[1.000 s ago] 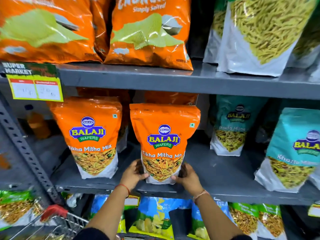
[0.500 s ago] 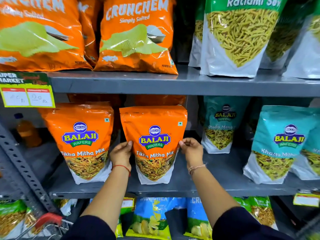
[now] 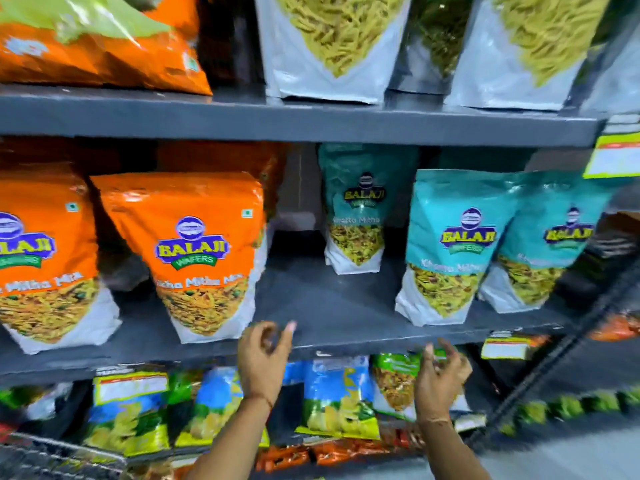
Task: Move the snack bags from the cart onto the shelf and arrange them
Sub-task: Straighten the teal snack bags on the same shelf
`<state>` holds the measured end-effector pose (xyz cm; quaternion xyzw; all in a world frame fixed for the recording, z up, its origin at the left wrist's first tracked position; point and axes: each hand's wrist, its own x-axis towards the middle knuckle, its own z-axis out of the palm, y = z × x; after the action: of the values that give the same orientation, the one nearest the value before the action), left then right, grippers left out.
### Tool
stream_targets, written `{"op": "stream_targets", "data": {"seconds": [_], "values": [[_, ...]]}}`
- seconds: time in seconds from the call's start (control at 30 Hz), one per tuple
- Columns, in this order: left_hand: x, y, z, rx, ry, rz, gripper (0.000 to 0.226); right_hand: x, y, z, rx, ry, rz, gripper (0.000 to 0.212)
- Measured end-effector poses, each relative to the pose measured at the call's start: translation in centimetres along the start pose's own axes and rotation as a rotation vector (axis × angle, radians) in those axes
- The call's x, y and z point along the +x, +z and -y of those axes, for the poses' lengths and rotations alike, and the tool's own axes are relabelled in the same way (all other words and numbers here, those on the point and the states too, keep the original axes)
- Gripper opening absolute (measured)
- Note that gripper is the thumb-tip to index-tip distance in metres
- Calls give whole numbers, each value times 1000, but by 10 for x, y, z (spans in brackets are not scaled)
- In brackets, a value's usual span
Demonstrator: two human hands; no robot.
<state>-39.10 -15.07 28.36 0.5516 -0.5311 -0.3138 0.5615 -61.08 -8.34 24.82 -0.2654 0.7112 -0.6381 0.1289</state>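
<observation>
Both hands empty: left hand (image 3: 265,355), right hand (image 3: 440,374) hover loose-fingered just below grey shelf (image 3: 329,306) edge. Orange snack bag (image 3: 194,251) stands upright on shelf, label out, beside matching bag, away from teal bags (image 3: 450,247): flavours grouped.

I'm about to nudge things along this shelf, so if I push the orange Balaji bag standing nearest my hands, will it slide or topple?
The orange Balaji bag would probably tip rather than slide: it stands tall on a narrow white base. Its glossy, creased film suggests it is soft and light, likely to buckle under a high push. Pushing low seems safer.
</observation>
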Motion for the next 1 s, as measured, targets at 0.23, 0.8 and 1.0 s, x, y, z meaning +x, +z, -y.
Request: {"op": "stream_targets", "data": {"seconds": [0.23, 0.8, 1.0], "values": [[9, 184, -35, -132, -232, 597, 92, 147, -64, 6, -34, 1, 490, 82], [45, 133, -5, -169, -310, 517, 103, 137, 23, 15, 22, -21, 930, 56], [48, 117, -2, -140, -248, 595, 93, 119, 25, 22, 19, -31, 937, 69]]}}
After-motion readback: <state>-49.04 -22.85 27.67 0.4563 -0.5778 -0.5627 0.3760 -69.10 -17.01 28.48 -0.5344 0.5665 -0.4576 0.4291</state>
